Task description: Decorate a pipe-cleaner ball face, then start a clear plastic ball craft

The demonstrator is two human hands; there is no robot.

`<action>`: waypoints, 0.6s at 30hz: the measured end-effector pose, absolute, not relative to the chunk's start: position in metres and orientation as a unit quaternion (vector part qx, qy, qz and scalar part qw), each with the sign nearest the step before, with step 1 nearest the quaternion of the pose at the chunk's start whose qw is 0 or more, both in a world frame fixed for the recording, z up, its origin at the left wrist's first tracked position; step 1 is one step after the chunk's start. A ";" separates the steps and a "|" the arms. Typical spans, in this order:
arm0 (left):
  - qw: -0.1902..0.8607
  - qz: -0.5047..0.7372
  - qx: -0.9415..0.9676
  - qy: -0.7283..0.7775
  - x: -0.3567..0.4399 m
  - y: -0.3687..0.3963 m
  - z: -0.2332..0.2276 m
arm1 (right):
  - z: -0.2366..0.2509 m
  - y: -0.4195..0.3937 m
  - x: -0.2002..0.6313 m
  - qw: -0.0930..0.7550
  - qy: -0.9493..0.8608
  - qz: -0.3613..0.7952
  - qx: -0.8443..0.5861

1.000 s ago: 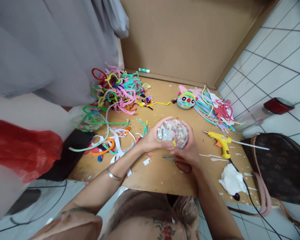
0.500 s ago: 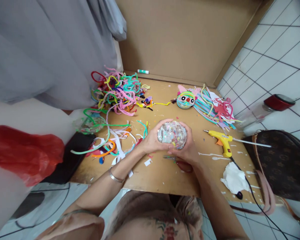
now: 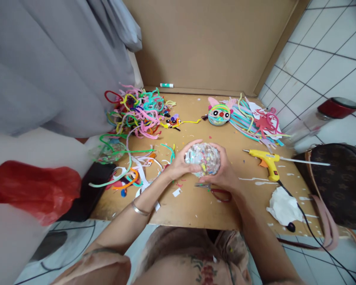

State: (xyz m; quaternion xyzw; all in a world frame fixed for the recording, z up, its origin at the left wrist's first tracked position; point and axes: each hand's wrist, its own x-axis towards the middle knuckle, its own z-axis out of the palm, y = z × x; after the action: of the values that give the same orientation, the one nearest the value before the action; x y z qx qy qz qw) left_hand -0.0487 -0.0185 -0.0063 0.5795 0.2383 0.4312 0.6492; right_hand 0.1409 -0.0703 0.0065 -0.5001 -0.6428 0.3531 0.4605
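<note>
Between my two hands is a clear round ball (image 3: 202,158) filled with bits of many colours. My left hand (image 3: 179,164) wraps its left side, thumb at the near edge. Around the right side curl the fingers of my right hand (image 3: 225,170). Scissors (image 3: 221,194) with dark red handles lie on the table just below, partly covered by my right hand. Farther back sits a decorated ball with a face (image 3: 219,114), pipe cleaners trailing from it to the right.
A heap of pipe cleaners (image 3: 139,111) is at the back left. To the right lie a yellow glue gun (image 3: 268,162), crumpled tissue (image 3: 283,204) and a brown bag (image 3: 338,182). A bottle (image 3: 323,114) leans by the tiles. A glue stick (image 3: 166,85) rests at the back.
The view has shifted slightly. Both hands still hold the clear ball, which has turned a little, and more of the scissors shows beneath my right hand.
</note>
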 end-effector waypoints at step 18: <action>0.700 0.503 0.425 0.276 -0.023 -0.036 -0.004 | -0.001 -0.069 0.126 0.559 -0.594 0.320 -0.482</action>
State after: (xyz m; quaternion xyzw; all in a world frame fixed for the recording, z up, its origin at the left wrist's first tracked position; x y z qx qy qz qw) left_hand -0.0234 -0.0361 -0.0043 0.4246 0.2762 0.5034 0.7000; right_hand 0.1258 -0.0689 -0.0014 -0.4815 -0.5944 0.3205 0.5586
